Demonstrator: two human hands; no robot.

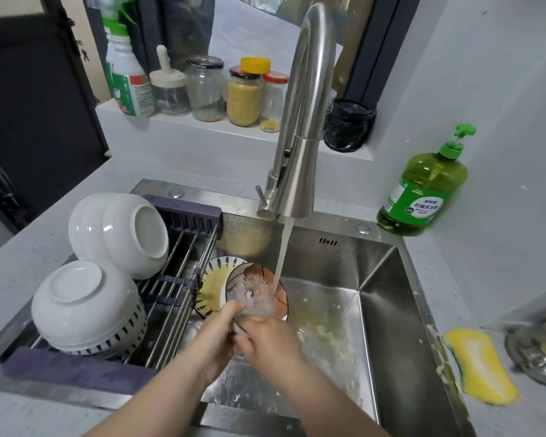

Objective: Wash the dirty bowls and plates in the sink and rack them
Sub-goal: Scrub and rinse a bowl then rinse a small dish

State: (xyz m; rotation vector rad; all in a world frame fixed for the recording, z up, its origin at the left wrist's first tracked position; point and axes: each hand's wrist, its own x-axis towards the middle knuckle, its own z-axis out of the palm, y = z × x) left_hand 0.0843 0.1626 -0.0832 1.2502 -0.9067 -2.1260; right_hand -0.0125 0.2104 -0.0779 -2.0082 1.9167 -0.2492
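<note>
Bowl (pixel 267 277), orange-brown inside, tilts under the running water (pixel 283 247) in the sink (pixel 379 298), with the left hand (pixel 219 329) and right hand (pixel 270 340) gripping its near rim. Behind it a yellow plate (pixel 210 287) likely awaits washing; white bowls (pixel 120 231) already sit inverted on the rack (pixel 180 272). Splashing water and fingers hide the bowl's near side.

Green pump bottle (pixel 423 190) beside the sink (pixel 385 310): white characters "柠檬洗洁精" are printed on the green label; smaller print cannot be read. White spray bottle (pixel 128 80) on the ledge (pixel 177 134): label text is blurred, unreadable.
</note>
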